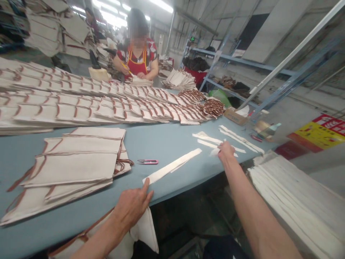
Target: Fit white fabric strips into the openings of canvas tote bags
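Observation:
My left hand (134, 203) rests near the table's front edge, index finger stretched onto the near end of a cream fabric strip (174, 166). Its thumb is apart, and nothing is gripped in that hand. Further right, my right hand (226, 151) has its fingers closed on a thin white piece (215, 152), among several loose cream strips (207, 144). Pink-handled thread snips (148, 162) lie left of the long strip. Cream fabric bags with brown trim (78, 167) are stacked at the left. Another cream bag (145, 228) hangs below my left wrist, partly hidden.
Long overlapping rows of brown-trimmed bags (107, 104) cover the far side of the blue table (167, 136). Across it, a person in a red apron (138, 59) handles fabric. A white layered stack (296, 198) stands at right; a metal shelf (242, 61) rises behind.

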### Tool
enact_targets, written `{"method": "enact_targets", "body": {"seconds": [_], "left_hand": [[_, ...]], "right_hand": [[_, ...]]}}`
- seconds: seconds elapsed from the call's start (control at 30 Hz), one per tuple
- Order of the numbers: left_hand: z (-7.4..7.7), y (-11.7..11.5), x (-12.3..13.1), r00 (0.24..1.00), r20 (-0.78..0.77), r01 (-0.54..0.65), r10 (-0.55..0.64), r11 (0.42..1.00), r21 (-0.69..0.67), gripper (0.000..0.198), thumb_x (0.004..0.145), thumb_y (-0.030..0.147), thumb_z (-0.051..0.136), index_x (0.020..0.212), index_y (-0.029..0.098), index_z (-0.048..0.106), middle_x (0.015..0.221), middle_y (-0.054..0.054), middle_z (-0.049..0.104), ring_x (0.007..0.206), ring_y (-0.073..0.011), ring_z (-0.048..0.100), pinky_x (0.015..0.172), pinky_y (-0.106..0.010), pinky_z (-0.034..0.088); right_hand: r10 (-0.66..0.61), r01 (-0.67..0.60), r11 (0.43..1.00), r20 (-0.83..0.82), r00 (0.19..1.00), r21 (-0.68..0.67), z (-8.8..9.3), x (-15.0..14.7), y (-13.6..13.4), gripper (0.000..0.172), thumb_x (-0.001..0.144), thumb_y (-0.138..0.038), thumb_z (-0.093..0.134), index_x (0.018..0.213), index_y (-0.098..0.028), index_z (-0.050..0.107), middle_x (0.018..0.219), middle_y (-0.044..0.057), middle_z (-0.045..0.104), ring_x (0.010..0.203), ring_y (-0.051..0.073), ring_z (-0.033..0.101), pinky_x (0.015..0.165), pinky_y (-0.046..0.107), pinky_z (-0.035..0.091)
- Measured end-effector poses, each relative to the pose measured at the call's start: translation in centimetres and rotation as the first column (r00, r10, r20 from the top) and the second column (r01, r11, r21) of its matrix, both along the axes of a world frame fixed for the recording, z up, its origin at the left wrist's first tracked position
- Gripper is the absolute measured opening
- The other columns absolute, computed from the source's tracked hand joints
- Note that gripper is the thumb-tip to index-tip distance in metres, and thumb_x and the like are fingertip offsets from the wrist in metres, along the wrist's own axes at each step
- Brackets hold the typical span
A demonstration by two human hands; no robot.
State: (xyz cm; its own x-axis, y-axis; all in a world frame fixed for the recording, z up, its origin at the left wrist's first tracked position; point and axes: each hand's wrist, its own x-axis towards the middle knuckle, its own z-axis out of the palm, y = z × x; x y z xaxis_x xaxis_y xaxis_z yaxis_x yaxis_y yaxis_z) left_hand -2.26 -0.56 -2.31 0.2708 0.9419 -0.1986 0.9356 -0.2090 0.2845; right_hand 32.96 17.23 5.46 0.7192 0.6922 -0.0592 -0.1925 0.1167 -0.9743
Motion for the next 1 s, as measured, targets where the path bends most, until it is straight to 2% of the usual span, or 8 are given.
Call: {"method": "enact_targets", "body": {"seconds": [0.1,0.2,0.37,0.6,0.67,0.8,0.87,1.0], "left_hand": [[-0.2,-0.3,-0.4,0.996,0.081,-0.033,0.030,0.999,0.032,0.057,0.106,0.034,0.034,0.156,0.009,0.045,0.094,-0.021,0.082,0.085,-0.0356,0.078,0.075,-0.041,0.056],[-0.3,-0.8,-1.4,0.976,0.209,-0.073,0.060,0.996,0.055,0.053,0.107,0.034,0.034,0.154,0.014,0.049,0.095,-0.016,0.082,0.088,-0.0309,0.078,0.079,-0.036,0.054],[0.3,-2.2,-5.0,0.886,0.448,-0.171,0.123,0.983,0.069,0.054,0.109,0.040,0.026,0.145,0.014,0.057,0.074,-0.003,0.076,0.076,-0.0216,0.074,0.072,-0.027,0.051],[3.2,-7.1,-11.5,0.818,0.558,-0.267,0.140,0.951,0.154,0.057,0.100,0.032,0.044,0.154,0.013,0.044,0.072,-0.001,0.072,0.070,-0.0196,0.069,0.067,-0.026,0.044],[3.6,-8.9,-12.6,0.800,0.582,-0.314,0.143,0.927,0.204,0.062,0.099,0.029,0.046,0.158,0.011,0.037,0.070,0.001,0.070,0.067,-0.0182,0.067,0.064,-0.025,0.044],[4.1,-12.6,-14.2,0.712,0.700,-0.480,0.055,0.765,0.428,0.067,0.096,0.022,0.053,0.160,0.011,0.034,0.054,0.010,0.055,0.045,-0.0127,0.051,0.050,-0.022,0.039],[4.6,-14.1,-14.9,0.656,0.751,-0.495,-0.071,0.711,0.500,0.058,0.095,0.018,0.057,0.153,0.016,0.049,0.058,0.007,0.064,0.047,-0.0122,0.058,0.052,-0.020,0.045],[6.2,-16.0,-16.4,0.511,0.837,-0.488,-0.196,0.736,0.470,0.028,0.091,0.016,0.065,0.113,0.022,0.080,0.087,-0.005,0.084,0.073,-0.0176,0.078,0.071,-0.021,0.058]], "right_hand": [[0.159,-0.163,0.985,-0.058,0.985,-0.063,0.7,-4.2,-1.6,0.025,0.104,-0.037,0.063,0.111,-0.014,0.065,0.093,0.002,0.067,0.067,0.011,0.063,0.058,0.024,0.056],[0.408,-0.417,0.905,-0.113,0.906,-0.082,1.0,-10.4,-5.1,0.033,0.106,-0.043,0.056,0.089,-0.015,0.061,0.062,-0.008,0.049,0.041,0.004,0.037,0.038,0.016,0.032],[0.766,-0.781,0.623,-0.163,0.622,-0.053,3.0,-20.8,-13.4,0.050,0.092,-0.065,0.062,0.077,-0.018,0.057,0.048,-0.013,0.032,0.036,0.004,0.021,0.035,0.016,0.016],[0.925,-0.964,0.228,-0.340,0.170,0.138,6.6,-31.9,-21.4,0.051,0.082,-0.067,0.074,0.081,-0.020,0.057,0.046,-0.014,0.032,0.035,0.004,0.019,0.035,0.017,0.016],[0.912,-0.956,0.223,-0.388,0.135,0.191,6.7,-34.4,-21.9,0.049,0.081,-0.064,0.077,0.081,-0.020,0.057,0.046,-0.014,0.033,0.035,0.004,0.020,0.035,0.017,0.016],[0.838,-0.921,0.353,-0.493,0.233,0.165,5.6,-38.4,-21.7,0.043,0.088,-0.058,0.073,0.081,-0.019,0.057,0.047,-0.014,0.034,0.037,0.004,0.021,0.037,0.015,0.020],[0.810,-0.912,0.386,-0.524,0.264,0.137,4.6,-40.1,-21.7,0.042,0.092,-0.057,0.069,0.080,-0.019,0.054,0.048,-0.014,0.032,0.038,0.004,0.021,0.039,0.014,0.021],[0.795,-0.930,0.361,-0.546,0.264,0.075,1.8,-42.9,-22.8,0.046,0.093,-0.062,0.063,0.079,-0.020,0.051,0.049,-0.014,0.029,0.039,0.005,0.019,0.039,0.015,0.018]]}}
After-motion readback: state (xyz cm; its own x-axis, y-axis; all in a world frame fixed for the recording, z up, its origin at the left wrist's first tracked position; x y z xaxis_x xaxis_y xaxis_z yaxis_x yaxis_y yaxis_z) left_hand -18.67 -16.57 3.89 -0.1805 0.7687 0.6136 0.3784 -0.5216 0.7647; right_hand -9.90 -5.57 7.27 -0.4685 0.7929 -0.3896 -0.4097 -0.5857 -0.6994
